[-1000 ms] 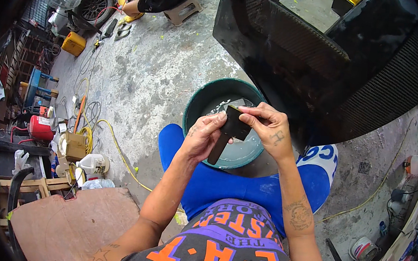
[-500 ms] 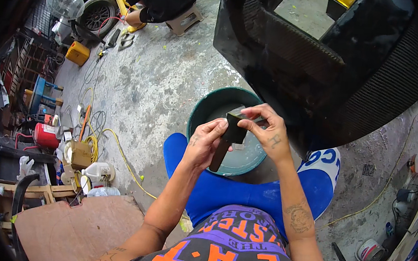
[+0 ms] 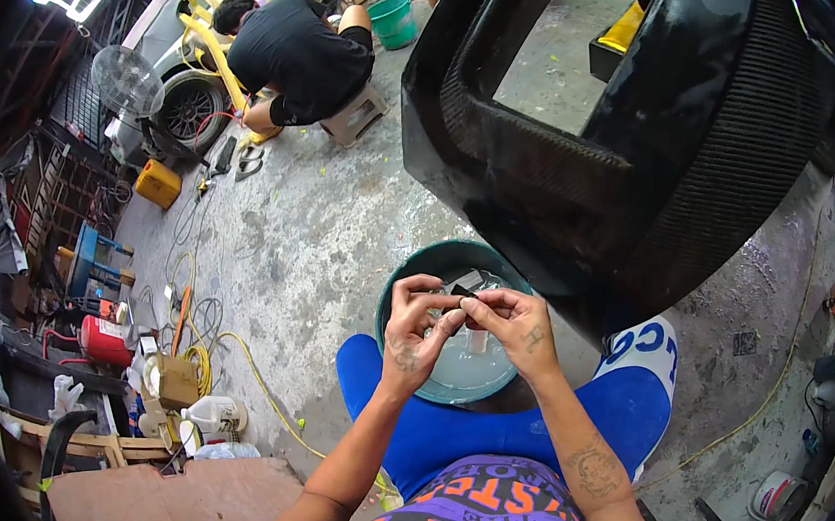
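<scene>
Between my two hands is a small, thin dark sheet (image 3: pixel 463 291), perhaps sandpaper, seen nearly edge-on and mostly covered by fingers. My left hand (image 3: pixel 413 338) is closed on one side of it, thumb and fingertips meeting my other hand. Opposite, my right hand (image 3: pixel 519 333) pinches it between thumb and fingers. Both hands are over a round green tub (image 3: pixel 402 277) of cloudy water on the floor between my knees. A pale block-like shape (image 3: pixel 476 341) shows in the tub, partly behind my fingers.
A large black carbon-fibre car body part (image 3: pixel 635 196) rises just ahead and right. Far left, a person (image 3: pixel 302 54) in black sits on a low stool (image 3: pixel 356 119) beside a car wheel (image 3: pixel 194 108). A yellow hose (image 3: pixel 268 407) crosses the floor; a brown board (image 3: pixel 169 493) lies lower left.
The dark sheet, broad and hanging down before, is now small and nearly edge-on between my fingers. My hands have come closer together. The view has shifted, showing more of the far floor.
</scene>
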The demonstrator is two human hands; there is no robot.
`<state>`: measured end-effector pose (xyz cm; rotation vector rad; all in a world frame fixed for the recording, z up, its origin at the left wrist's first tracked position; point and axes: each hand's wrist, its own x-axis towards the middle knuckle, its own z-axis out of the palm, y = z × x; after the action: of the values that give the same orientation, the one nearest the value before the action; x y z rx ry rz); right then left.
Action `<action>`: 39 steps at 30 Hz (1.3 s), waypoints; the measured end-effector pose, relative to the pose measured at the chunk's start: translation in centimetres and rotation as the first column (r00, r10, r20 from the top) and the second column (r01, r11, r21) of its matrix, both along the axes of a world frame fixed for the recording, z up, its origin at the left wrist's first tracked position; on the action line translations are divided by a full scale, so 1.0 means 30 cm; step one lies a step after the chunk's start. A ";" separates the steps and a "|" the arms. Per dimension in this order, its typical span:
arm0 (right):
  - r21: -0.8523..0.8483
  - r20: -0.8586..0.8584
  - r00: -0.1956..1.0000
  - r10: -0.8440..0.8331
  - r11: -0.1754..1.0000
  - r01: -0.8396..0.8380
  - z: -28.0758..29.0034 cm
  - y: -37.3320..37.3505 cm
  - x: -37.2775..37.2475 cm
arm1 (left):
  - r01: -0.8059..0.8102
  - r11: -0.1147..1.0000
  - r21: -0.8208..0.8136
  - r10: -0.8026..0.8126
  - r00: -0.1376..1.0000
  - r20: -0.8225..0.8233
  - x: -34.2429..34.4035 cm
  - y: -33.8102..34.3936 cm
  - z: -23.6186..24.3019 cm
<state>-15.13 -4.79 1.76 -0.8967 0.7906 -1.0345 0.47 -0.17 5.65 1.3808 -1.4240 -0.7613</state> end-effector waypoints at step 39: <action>-0.953 -0.254 0.469 -0.846 0.303 0.031 0.836 -0.450 -0.664 | 0.245 0.743 -0.623 0.095 0.883 0.460 0.075 -0.451 0.393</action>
<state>-35.05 -18.28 26.84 -2.2344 1.3506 -1.7575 2.71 -13.70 17.45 0.9461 -1.8945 0.1001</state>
